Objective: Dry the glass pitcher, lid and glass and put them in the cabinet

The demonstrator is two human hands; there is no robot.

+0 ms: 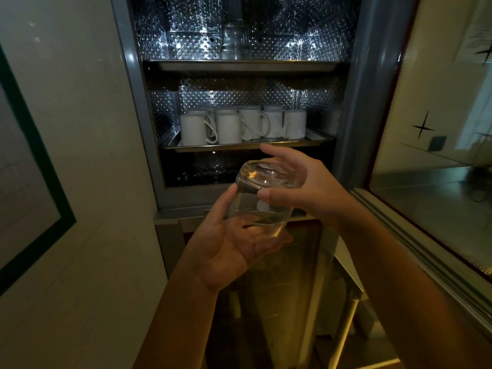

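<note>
A clear drinking glass is held tilted in front of the open cabinet, its base pointing up and away. My right hand grips the glass near its base, thumb below and fingers over the top. My left hand cups the rim end from underneath, with the thumb along the glass's left side. On the top shelf stands a clear glass vessel, dim and hard to make out. No lid is visible.
Several white mugs stand upside down on the middle shelf tray. The cabinet's glass door is swung open at the right. A white wall is at the left. A metal frame stands below.
</note>
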